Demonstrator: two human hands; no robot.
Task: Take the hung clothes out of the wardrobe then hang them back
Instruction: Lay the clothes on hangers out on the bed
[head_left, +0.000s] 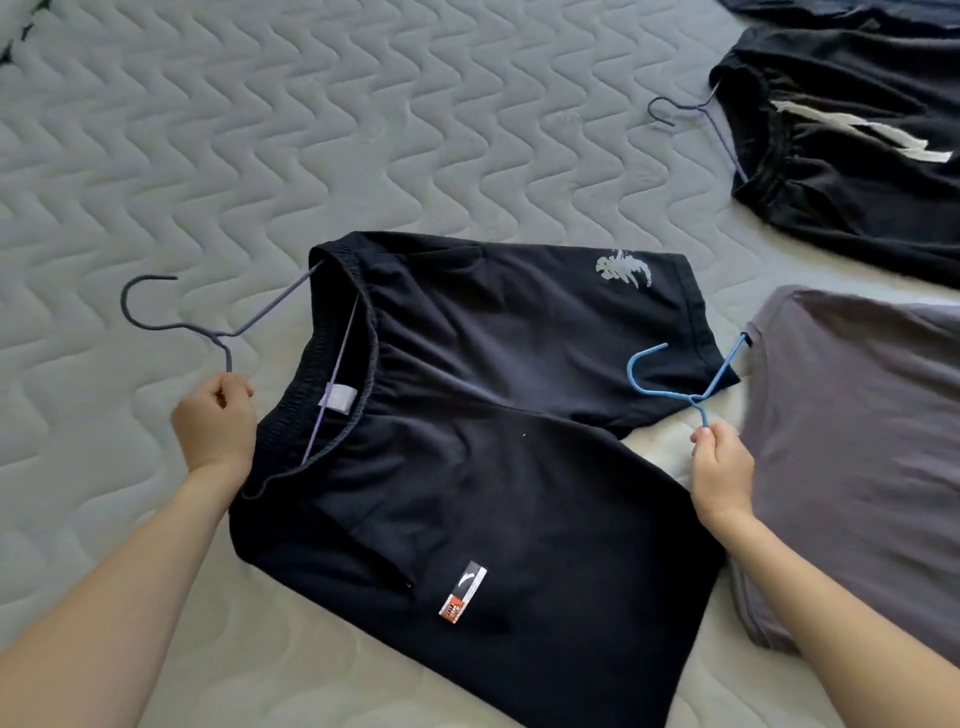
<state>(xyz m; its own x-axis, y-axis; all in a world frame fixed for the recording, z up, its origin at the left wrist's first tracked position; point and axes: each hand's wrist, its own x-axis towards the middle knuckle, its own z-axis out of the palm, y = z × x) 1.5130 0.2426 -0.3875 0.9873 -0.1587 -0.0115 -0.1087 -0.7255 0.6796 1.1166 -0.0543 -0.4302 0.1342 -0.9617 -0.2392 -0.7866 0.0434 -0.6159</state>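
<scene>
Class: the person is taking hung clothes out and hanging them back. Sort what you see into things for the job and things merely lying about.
For the job:
navy shorts
purple hanger
blue hanger
grey garment
black shorts
left hand
right hand

Lying about:
quilted mattress, only the surface

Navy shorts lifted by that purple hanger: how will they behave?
Probably floppy: the shorts lie flat and wrinkled on the mattress, so the legs should droop. Likely light, since the thin wire hanger carries them. May slide or skew: the left hand holds the hanger off-centre, and only the stretchy waistband sits on it.
</scene>
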